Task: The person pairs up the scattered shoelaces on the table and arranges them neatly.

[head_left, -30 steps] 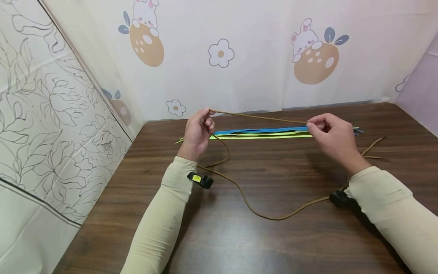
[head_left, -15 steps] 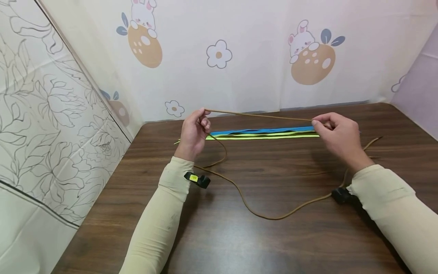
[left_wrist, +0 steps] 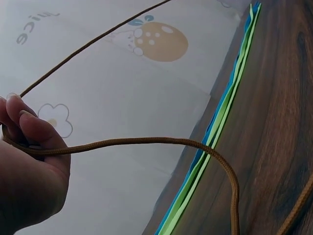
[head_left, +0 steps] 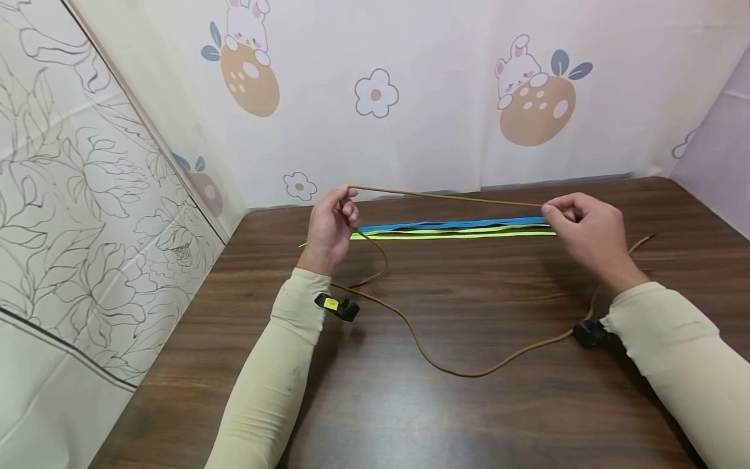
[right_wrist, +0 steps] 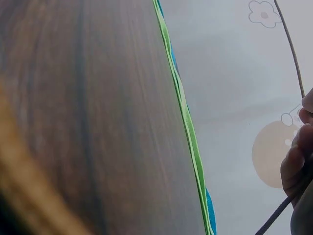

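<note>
My left hand [head_left: 331, 228] pinches a thin brown shoelace [head_left: 445, 196] up off the table, its fingers curled in. At the other end of the raised stretch, my right hand [head_left: 588, 234] pinches the same lace between thumb and fingers. The span between the hands is nearly straight. From the left hand, the lace [left_wrist: 132, 141] hangs down in the left wrist view. Its slack curves across the tabletop toward the right wrist, and one end lies beyond that wrist. In the right wrist view, the right hand [right_wrist: 298, 156] shows only at the edge.
Behind the raised lace, flat blue laces [head_left: 457, 224] and yellow-green laces [head_left: 433, 237] lie side by side along the back of the brown wooden table [head_left: 422, 423]. A patterned cloth [head_left: 433, 130] hangs behind the table, and a flower-print panel [head_left: 88, 195] stands at the left.
My right hand has moved rightward, lengthening the lace span between the hands. My left hand has shifted slightly left. A blurred loose end now shows left of the right forearm.
</note>
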Motion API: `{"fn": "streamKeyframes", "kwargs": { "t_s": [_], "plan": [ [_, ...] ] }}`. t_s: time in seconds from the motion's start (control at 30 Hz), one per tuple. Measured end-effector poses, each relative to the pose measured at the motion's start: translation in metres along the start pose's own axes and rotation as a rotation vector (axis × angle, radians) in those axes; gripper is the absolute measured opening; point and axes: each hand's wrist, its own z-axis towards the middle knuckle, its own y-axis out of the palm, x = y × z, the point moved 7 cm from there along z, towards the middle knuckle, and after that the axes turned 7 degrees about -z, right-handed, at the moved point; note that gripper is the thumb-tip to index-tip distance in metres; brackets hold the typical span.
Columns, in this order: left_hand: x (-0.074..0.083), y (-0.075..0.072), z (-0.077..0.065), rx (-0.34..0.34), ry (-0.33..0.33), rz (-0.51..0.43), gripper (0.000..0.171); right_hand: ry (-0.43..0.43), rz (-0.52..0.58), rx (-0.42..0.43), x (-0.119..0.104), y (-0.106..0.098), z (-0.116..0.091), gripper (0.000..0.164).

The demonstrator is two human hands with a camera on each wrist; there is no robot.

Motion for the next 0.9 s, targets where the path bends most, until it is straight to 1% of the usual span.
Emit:
{"fn": "streamKeyframes", "kwargs": {
  "t_s": [0.07, 0.27, 0.37, 0.57, 0.7, 0.9],
  "plan": [
    [0.0, -0.001, 0.0, 0.0, -0.003, -0.001, 0.033, 0.004, -0.021, -0.002, 0.002, -0.001, 0.0, 0.027],
    [0.002, -0.007, 0.001, 0.014, -0.007, -0.02, 0.035, 0.059, -0.112, -0.062, 0.01, 0.001, 0.0, 0.04],
    [0.002, -0.009, 0.002, 0.023, -0.003, -0.024, 0.034, 0.081, -0.116, -0.08, 0.013, 0.001, 0.0, 0.044],
    [0.003, -0.012, 0.003, 0.043, 0.028, -0.032, 0.034, 0.09, -0.117, -0.074, 0.016, -0.002, 0.001, 0.046],
    [0.003, -0.013, 0.003, 0.047, 0.046, -0.038, 0.033, 0.117, -0.075, -0.077, 0.019, -0.004, 0.002, 0.046],
    [0.005, -0.017, 0.004, 0.065, 0.061, -0.05, 0.034, 0.224, 0.063, -0.107, 0.031, -0.004, 0.0, 0.047]
  ]
}}
